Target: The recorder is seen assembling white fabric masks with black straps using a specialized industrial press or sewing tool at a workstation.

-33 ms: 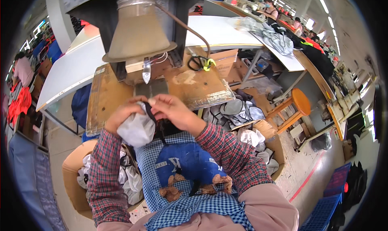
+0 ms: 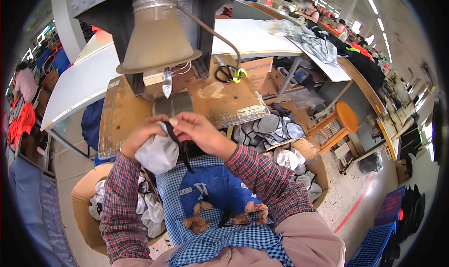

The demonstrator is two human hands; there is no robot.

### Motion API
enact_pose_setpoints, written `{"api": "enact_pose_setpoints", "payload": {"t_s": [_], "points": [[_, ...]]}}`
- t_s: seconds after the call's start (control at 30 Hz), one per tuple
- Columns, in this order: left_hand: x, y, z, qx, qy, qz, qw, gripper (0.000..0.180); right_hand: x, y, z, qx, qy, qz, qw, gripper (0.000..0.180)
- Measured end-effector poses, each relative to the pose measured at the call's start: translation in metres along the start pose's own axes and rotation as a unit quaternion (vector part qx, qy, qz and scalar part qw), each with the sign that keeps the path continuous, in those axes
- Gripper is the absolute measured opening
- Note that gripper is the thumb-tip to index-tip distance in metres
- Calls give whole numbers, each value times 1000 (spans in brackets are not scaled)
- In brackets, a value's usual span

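Observation:
My left hand (image 2: 141, 139) is closed on a rounded, grey-white cloth piece (image 2: 159, 155) with a dark edge. Pinched beside it by my right hand (image 2: 199, 132) is a narrow black strip (image 2: 174, 135) along that edge; a loose black end hangs below. Both hands are together above my lap, at the front edge of a worn wooden work board (image 2: 135, 112). Just beyond them, a dark square plate (image 2: 174, 104) is set in the board, under a pointed metal tip (image 2: 167, 82). The fingertips of my left hand are partly hidden behind the cloth.
A big funnel-shaped hood (image 2: 158, 45) hangs over the board. Black scissors (image 2: 226, 72) with a yellow tie lie on its right. Cardboard boxes of cloth pieces stand at left (image 2: 86, 204) and right (image 2: 322, 180). A wooden stool (image 2: 346, 117) is farther right; co-workers sit in the background.
The black strip and its hanging end show a little more clearly beside the cloth. Both hands keep hold, and the whole view has shifted slightly.

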State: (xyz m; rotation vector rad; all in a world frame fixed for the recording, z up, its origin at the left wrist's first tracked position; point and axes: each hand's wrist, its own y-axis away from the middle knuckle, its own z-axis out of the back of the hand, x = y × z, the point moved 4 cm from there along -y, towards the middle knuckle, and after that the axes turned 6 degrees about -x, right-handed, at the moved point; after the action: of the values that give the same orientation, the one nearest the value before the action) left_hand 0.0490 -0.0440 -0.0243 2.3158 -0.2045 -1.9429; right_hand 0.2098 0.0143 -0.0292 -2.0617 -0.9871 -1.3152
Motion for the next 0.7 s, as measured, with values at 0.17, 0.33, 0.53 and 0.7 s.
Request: {"api": "enact_pose_setpoints", "payload": {"t_s": [0.17, 0.33, 0.53, 0.7], "points": [[0, 20, -30, -18, -18, -6, 1000, 36, -12, 18, 10, -51, -25, -5, 998, 19], [-27, 55, -64, -214, -426, -286, 831, 44, -7, 26, 10, -130, 10, 30, 991, 18], [-11, 73, -100, -301, -499, -337, 740, 50, -4, 38, -12, -102, 159, 83, 978, 19], [-4, 79, -82, -286, -467, -274, 791, 32, 3, 44, -6, -90, 248, 134, 955, 18]]}}
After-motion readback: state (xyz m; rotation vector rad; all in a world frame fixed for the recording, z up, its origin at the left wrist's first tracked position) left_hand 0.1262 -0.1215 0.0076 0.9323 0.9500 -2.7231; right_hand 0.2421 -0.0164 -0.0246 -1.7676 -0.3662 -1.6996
